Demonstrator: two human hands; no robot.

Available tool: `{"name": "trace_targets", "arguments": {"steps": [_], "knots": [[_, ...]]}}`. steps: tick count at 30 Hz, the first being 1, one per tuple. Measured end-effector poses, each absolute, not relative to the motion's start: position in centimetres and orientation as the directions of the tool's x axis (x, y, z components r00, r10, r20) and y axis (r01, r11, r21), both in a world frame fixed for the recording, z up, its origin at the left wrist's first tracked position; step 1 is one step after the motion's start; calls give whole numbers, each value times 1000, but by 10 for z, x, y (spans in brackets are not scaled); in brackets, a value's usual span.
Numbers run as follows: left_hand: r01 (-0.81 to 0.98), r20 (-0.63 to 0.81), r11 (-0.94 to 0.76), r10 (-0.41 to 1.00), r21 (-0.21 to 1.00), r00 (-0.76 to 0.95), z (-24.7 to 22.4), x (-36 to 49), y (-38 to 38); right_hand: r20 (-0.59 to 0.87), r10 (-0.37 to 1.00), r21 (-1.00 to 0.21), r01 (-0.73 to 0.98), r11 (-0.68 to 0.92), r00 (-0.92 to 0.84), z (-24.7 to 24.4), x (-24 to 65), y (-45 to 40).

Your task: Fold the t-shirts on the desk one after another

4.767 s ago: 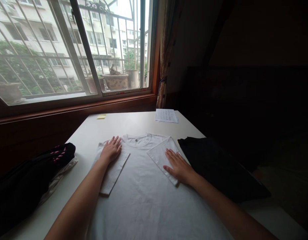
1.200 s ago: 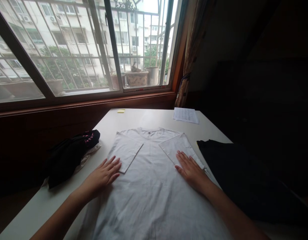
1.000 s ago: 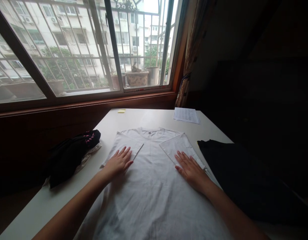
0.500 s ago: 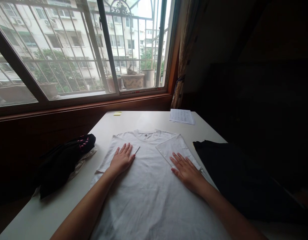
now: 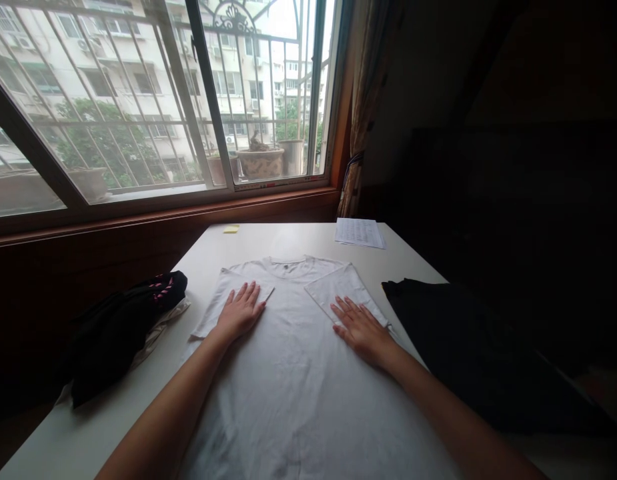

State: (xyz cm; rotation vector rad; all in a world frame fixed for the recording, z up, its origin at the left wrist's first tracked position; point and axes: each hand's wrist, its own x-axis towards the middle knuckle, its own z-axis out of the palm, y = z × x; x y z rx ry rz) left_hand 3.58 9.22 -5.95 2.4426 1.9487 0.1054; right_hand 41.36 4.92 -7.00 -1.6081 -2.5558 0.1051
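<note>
A white T-shirt [image 5: 293,347] lies spread on the white table [image 5: 283,239], its collar toward the window. Both sleeves are turned inward over the chest. My left hand [image 5: 242,310] rests flat on the left sleeve [image 5: 215,303], fingers a little apart. On the right sleeve [image 5: 335,283], my right hand [image 5: 362,331] lies palm down with its fingers spread. The lower end of the shirt runs out of view at the bottom.
Dark bundled clothes [image 5: 123,327] lie on the table's left side. Dark folded fabric [image 5: 468,347] covers the right side. Papers [image 5: 359,233] and a yellow note [image 5: 231,229] are at the far edge, below a window [image 5: 228,189].
The view has shifted slightly, so most things appear a little further left. My right hand has slid slightly inward and away from me with the sleeve; my left hand stays flat.
</note>
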Motion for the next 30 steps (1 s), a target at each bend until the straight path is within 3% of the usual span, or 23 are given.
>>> {"name": "trace_targets", "arguments": {"steps": [30], "knots": [[977, 21, -203, 979, 62, 202, -55, 23, 131, 63, 887, -157, 873, 462, -458, -67, 401, 100]]}}
